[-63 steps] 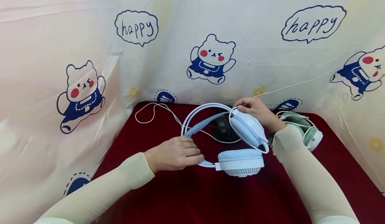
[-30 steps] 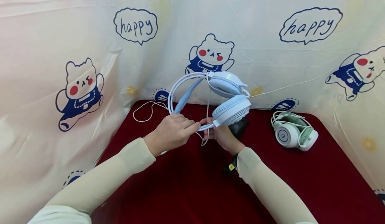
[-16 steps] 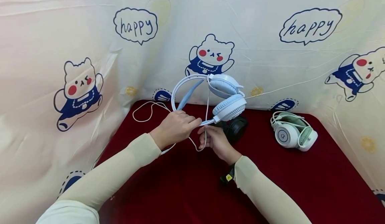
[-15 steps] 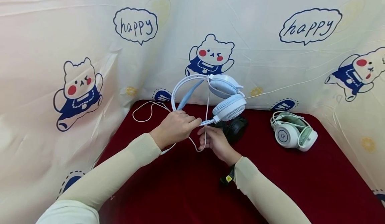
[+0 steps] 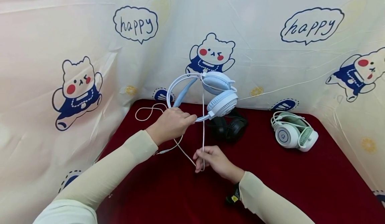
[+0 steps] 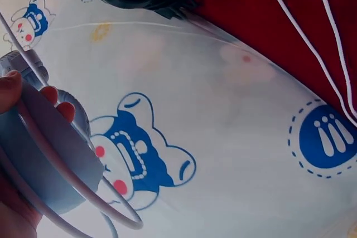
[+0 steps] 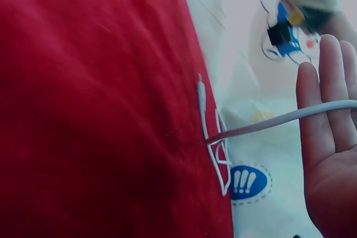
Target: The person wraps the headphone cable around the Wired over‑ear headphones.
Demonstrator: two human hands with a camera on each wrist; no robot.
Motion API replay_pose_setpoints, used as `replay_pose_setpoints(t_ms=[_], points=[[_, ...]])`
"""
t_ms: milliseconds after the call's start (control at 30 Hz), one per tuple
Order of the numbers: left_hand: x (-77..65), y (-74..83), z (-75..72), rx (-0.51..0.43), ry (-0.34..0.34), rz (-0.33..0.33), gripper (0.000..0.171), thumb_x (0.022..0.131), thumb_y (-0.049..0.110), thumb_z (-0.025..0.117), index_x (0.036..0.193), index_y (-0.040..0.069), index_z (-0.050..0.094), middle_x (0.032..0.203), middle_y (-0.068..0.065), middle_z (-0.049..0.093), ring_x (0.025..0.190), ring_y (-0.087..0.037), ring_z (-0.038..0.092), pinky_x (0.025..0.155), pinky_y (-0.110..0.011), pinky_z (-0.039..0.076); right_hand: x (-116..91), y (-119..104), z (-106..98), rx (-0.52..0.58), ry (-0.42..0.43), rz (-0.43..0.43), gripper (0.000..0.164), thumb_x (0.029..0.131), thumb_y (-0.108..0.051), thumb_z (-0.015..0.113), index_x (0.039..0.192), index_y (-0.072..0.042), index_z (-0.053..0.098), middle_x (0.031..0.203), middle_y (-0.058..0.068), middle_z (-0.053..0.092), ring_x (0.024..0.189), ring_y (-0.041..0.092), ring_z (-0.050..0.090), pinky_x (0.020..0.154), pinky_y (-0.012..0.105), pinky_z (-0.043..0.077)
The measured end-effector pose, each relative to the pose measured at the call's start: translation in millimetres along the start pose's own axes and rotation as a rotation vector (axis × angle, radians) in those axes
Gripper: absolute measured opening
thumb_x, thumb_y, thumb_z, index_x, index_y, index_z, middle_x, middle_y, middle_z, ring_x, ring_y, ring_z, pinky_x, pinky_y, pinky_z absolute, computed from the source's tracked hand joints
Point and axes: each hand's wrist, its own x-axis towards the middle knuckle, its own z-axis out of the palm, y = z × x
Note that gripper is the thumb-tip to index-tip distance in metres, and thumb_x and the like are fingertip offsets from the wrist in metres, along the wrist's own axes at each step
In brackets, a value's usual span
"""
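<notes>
My left hand [image 5: 172,123] grips the headband of white and light-blue headphones [image 5: 222,103], held up above the table with the ear cups to the right. In the left wrist view, that hand's fingers and the headphones' blue padded band [image 6: 50,149] fill the left side. From the upper ear cup the white cable [image 5: 203,133] hangs down to my right hand [image 5: 218,160], which holds it between thumb and fingers. The cable crosses the fingers [image 7: 329,93] in the right wrist view. Below my left hand, the cable's plug end [image 5: 162,151] points left.
Black headphones [image 5: 230,128] lie on the red cloth [image 5: 270,184] behind my hands. White and green headphones [image 5: 287,135], with their cable wound round them, lie at the right. A patterned curtain [image 5: 255,60] closes off the back and sides.
My right hand moves from the ear cup to the cable, then down along it, drawing out a longer stretch. The headphones rise from the table, then shift slightly left in my left hand.
</notes>
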Motion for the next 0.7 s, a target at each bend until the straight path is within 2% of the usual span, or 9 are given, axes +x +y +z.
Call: replay_pose_setpoints(t_ms=[167, 300, 533, 700], points=[[-3.9, -7.3, 3.4, -0.011, -0.023, -0.006, 0.004, 0.095, 0.014, 0.06, 0.096, 0.012, 0.063, 0.067, 0.002, 0.064, 0.051, -0.014, 0.049, 0.058, -0.028, 0.048, -14.6, -6.1, 8.3, -0.129, -0.057, -0.02, 0.032, 0.102, -0.016, 0.05, 0.1, 0.015, 0.06, 0.073, 0.017, 0.068, 0.067, 0.024, 0.069, 0.061, 0.047, 0.054], [-6.4, -11.8, 6.9, -0.012, -0.05, -0.001, 0.004, 0.094, 0.012, 0.061, 0.096, 0.012, 0.064, 0.067, 0.002, 0.064, 0.052, -0.014, 0.049, 0.058, -0.028, 0.048, -21.5, -13.2, 9.6, -0.178, -0.086, -0.024, 0.024, 0.101, -0.009, 0.051, 0.099, 0.011, 0.063, 0.071, 0.02, 0.067, 0.065, 0.025, 0.069, 0.06, 0.055, 0.052], [-10.8, -21.0, 15.5, 0.039, -0.1, -0.018, 0.008, 0.09, 0.007, 0.062, 0.097, 0.012, 0.064, 0.067, 0.001, 0.064, 0.051, -0.015, 0.05, 0.059, -0.03, 0.049, -28.3, -36.1, 4.1, -0.262, -0.105, 0.032, 0.016, 0.098, -0.01, 0.057, 0.102, 0.003, 0.065, 0.073, 0.011, 0.069, 0.066, 0.024, 0.069, 0.066, 0.041, 0.057], [-16.2, -24.8, 21.0, 0.063, -0.145, 0.005, 0.022, 0.083, -0.001, 0.061, 0.1, 0.013, 0.064, 0.066, 0.001, 0.063, 0.053, -0.016, 0.052, 0.059, -0.031, 0.048, -30.1, -60.9, -9.2, -0.394, -0.079, -0.009, 0.013, 0.097, -0.013, 0.059, 0.097, -0.003, 0.068, 0.071, 0.004, 0.069, 0.065, 0.021, 0.068, 0.065, 0.035, 0.056]])
